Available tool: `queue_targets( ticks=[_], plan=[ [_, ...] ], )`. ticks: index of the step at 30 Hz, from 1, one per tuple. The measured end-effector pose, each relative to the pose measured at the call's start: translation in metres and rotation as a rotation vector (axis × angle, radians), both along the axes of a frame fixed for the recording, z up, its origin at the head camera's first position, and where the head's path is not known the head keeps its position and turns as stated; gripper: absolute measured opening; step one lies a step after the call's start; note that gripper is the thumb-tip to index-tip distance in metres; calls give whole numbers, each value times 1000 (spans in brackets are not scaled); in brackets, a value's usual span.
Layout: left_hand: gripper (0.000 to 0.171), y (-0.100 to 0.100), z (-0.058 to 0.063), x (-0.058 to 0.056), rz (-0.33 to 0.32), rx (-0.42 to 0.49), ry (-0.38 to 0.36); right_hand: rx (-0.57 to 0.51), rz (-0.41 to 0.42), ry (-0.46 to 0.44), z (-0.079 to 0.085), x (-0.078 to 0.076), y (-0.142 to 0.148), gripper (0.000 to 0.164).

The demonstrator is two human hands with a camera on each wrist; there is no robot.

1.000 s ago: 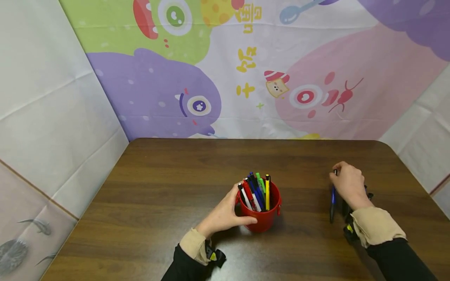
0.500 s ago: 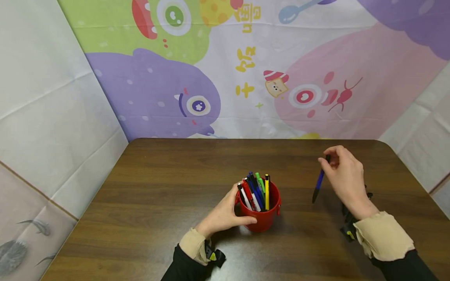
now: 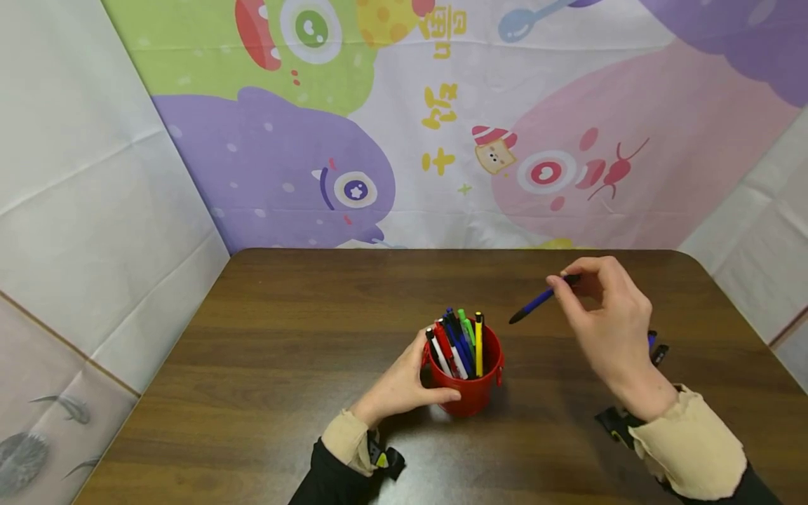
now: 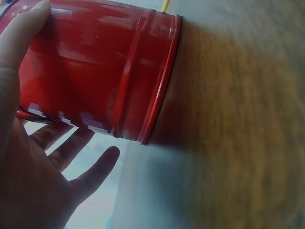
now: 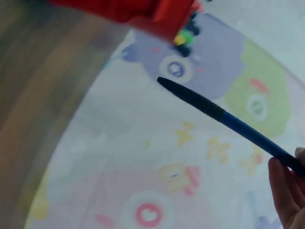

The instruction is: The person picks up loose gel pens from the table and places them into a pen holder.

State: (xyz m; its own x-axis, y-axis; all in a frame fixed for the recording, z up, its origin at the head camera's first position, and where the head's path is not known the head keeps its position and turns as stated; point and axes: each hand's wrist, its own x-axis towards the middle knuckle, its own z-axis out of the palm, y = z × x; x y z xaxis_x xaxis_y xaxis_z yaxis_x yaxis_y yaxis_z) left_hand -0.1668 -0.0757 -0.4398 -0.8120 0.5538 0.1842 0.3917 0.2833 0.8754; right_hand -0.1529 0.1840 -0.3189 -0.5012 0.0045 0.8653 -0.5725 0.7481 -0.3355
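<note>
A small red bucket (image 3: 470, 400) stands upright on the table, with several pens and markers (image 3: 457, 344) leaning in it, their ends above the rim. My left hand (image 3: 404, 382) grips the bucket from its left side, thumb across the front; in the left wrist view the thumb lies on the red wall (image 4: 90, 67) with fingers around the far side. My right hand (image 3: 609, 315) pinches a blue pen with black ends (image 3: 536, 304) near one end, in the air to the right of the bucket. The pen (image 5: 248, 131) slants with its tapered black tip toward the bucket.
Behind my right wrist, parts of other pens (image 3: 658, 354) show on the brown wooden table (image 3: 303, 315). A cartoon-printed cloth (image 3: 429, 210) hangs along the table's far edge, and pale cloth walls (image 3: 95, 175) stand at both sides.
My right hand has lifted the blue pen off the table and moved it left toward the bucket, the pen tilting from upright toward level. My left hand stays on the bucket.
</note>
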Motion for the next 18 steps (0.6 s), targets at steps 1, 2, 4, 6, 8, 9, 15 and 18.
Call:
queue_targets(
  ticks=[1,2,4,6,8,9,15,18],
  plan=[
    [89,0,-4,-2,3,-3,1,-3,15,18,3,3,-3,32],
    [90,0,-7,-3,5,-5,-2,-9,32,34,6,5,-6,34],
    [88,0,0,0,4,-7,1,-19,72,59,10,9,-12,35],
    [87,0,11,5,3,-8,-6,-23,110,74,12,12,-17,36],
    [86,0,22,10,2,-11,-16,-21,138,70,12,13,-21,35],
    [85,0,28,13,1,-12,-15,-16,148,62,11,13,-23,33],
    [85,0,28,13,-3,-7,-9,30,187,7,-1,10,-29,28],
    [85,0,28,13,-3,-2,-5,41,196,-23,-6,8,-31,30]
  ],
)
